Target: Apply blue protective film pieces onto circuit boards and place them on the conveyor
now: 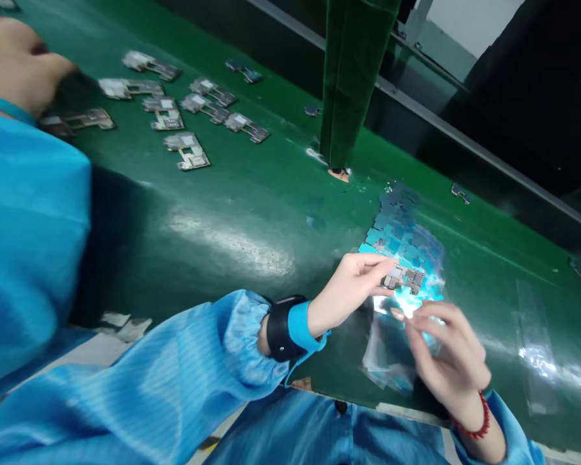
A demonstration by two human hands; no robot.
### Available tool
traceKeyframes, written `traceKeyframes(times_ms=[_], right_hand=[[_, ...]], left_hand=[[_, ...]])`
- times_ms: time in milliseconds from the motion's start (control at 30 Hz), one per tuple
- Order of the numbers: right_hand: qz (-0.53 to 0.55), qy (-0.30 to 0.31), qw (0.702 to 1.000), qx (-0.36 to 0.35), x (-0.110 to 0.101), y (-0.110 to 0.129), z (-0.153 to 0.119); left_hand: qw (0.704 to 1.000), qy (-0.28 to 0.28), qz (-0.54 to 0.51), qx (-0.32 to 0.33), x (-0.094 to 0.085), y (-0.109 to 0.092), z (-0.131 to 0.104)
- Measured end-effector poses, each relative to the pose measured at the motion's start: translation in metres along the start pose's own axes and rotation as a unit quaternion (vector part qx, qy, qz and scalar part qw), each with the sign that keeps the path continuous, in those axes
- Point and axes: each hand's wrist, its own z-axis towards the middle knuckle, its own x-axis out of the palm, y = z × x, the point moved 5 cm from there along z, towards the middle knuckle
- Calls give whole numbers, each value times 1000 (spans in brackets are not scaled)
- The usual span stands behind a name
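Note:
My left hand (343, 290) pinches a small phone circuit board (403, 278) by its left end, above a lit patch of glossy blue film pieces (392, 223). The board is silver-grey with shield covers on its upper face. Just below and to the right of it is my right hand (450, 352), with thumb and fingers pinched together. At those fingertips shows a small copper-coloured piece (397, 314), blurred, its kind unclear. Clear plastic film (390, 355) lies under and between the hands.
Several more circuit boards (188, 152) lie spread at the upper left. Another person's hand (24, 61) and blue sleeve (29, 226) reach in from the left. A green-covered post (356, 84) rises from the green bench mat (271, 200). Clear strips (537, 361) lie on the right.

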Motion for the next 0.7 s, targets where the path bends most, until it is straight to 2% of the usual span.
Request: traceKeyframes(times_ms=[67,133,233,333,500,700], right_hand=[[71,-26,989,128,-6,-19,0],[127,-38,958,253,-8,-40,-3],[185,-55,912,363,-10,-62,-7],[209,-44,891,400,-9,-69,-7],[242,-4,882,404,-2,-63,-3],[248,-8,874,419,1,-65,-3]], left_hand=[[1000,7,22,8,1,-3,-2],[998,22,55,26,4,-6,-4],[994,47,95,41,7,-7,-7],[991,70,111,28,9,-5,-7],[989,91,116,2,11,-1,-8],[986,104,125,-21,13,3,-9]])
